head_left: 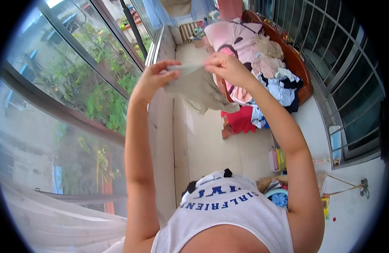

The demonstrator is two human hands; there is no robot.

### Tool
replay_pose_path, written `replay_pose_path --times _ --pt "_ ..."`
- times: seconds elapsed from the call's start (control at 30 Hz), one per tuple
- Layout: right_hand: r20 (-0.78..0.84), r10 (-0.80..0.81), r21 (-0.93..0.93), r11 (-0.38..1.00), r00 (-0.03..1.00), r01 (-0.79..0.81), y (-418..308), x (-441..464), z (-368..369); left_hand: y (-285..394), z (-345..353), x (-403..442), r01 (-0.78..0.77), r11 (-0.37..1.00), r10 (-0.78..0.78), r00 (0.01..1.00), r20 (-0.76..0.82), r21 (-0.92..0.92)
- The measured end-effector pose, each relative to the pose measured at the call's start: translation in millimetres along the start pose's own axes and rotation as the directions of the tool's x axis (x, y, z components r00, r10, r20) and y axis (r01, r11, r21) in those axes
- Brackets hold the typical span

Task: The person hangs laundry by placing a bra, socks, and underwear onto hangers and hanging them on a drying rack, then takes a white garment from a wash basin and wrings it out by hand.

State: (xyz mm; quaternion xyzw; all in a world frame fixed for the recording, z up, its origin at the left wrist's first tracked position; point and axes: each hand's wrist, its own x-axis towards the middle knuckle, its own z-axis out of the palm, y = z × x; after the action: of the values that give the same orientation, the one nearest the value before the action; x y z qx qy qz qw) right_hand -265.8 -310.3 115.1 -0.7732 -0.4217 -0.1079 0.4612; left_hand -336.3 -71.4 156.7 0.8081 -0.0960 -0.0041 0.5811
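Note:
Stretched between both hands, a light grey-beige garment (pixel 194 90) hangs in the air in front of me; its exact kind is hard to make out. My left hand (pixel 158 78) pinches one upper corner, thumb against fingers. At the other upper edge, my right hand (pixel 224 66) is closed on the cloth. The lower part of the garment swings out to the right, slightly blurred. Beyond it, to the right, lies a heap of clothes (pixel 276 86) on a wooden bench.
The reddish-brown wooden bench (pixel 302 71) runs along the barred window (pixel 329 46) on the right. Tall glass windows (pixel 76 71) and a sheer curtain (pixel 55 215) line the left. Hanging clothes (pixel 177 8) are at the far end. Near my right side sits a basin (pixel 278 195).

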Motion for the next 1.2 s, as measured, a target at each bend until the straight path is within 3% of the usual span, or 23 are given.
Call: replay_pose_path --times 0.07,0.13,0.2,0.27,0.33,0.4,0.47,0.6,0.7,0.73,0.83,0.93,1.0,1.03,1.07,1.1,1.13,1.17,1.2 --pt "0.001 -0.040 0.058 0.998 0.999 0.040 2 2 -6 -7 3 4 0.003 0.999 -0.001 0.997 -0.083 0.031" --pt "-0.026 0.083 0.080 0.993 0.996 -0.081 -5 2 -12 -6 4 5 0.039 0.989 -0.026 0.996 -0.090 0.142" --pt "-0.100 0.012 0.278 0.961 0.995 0.016 29 8 2 -17 4 9 -0.004 0.998 0.009 0.997 -0.076 0.062" --pt "-0.058 0.008 0.276 0.961 0.998 0.008 25 18 -5 -21 5 16 -0.002 0.993 0.012 0.996 -0.091 0.115" --pt "-0.019 0.030 0.371 0.929 0.999 -0.021 30 28 -2 -37 0 30 -0.114 0.962 0.144 0.984 -0.108 0.250" --pt "0.068 0.083 0.337 0.936 0.994 -0.101 26 34 1 -39 -5 36 -0.134 0.951 0.174 0.977 -0.126 0.277" --pt "0.067 0.099 0.266 0.957 0.993 -0.114 17 43 -5 -32 -8 37 -0.062 0.981 0.096 0.979 -0.181 0.183" --pt "0.162 0.042 0.326 0.941 0.986 -0.094 19 65 5 -47 -32 63 -0.131 0.982 0.164 0.945 -0.283 0.132" --pt "0.383 0.045 0.244 0.959 0.923 -0.148 11 89 12 -52 -37 82 -0.243 0.969 0.224 0.927 -0.300 -0.029" --pt "0.385 0.045 0.234 0.961 0.922 -0.145 17 102 18 -53 -42 91 -0.329 0.940 0.283 0.904 -0.321 -0.095" --pt "0.243 -0.122 0.526 0.850 0.962 -0.025 34 146 39 -62 -58 121 -0.388 0.909 0.340 0.902 -0.265 -0.155" --pt "0.203 -0.068 0.522 0.851 0.977 -0.049 44 189 44 -65 -74 153 -0.452 0.878 0.404 0.875 -0.266 -0.157" --pt "0.169 -0.071 0.549 0.835 0.983 -0.035 53 208 53 -64 -85 171 -0.565 0.825 0.529 0.782 -0.331 -0.018" --pt "0.185 -0.092 0.565 0.824 0.978 -0.029 57 215 58 -68 -93 184 -0.600 0.786 0.610 0.709 -0.354 0.151" --pt "0.196 -0.117 0.582 0.813 0.974 -0.020 61 221 62 -73 -100 197 -0.606 0.781 0.617 0.708 -0.344 0.152" --pt "0.228 -0.164 0.523 0.852 0.960 0.021 65 226 65 -76 -105 210 -0.622 0.775 0.604 0.677 -0.420 0.111" --pt "0.327 -0.117 0.489 0.870 0.938 -0.062 63 227 63 -77 -108 221 -0.639 0.766 0.582 0.644 -0.497 0.069" --pt "0.301 -0.156 0.482 0.876 0.941 -0.009 71 237 64 -80 -108 230 -0.605 0.762 0.397 0.718 -0.572 -0.230" --pt "0.278 -0.194 0.477 0.878 0.941 0.040 80 246 66 -83 -108 242 -0.610 0.663 0.305 0.749 -0.588 -0.433"
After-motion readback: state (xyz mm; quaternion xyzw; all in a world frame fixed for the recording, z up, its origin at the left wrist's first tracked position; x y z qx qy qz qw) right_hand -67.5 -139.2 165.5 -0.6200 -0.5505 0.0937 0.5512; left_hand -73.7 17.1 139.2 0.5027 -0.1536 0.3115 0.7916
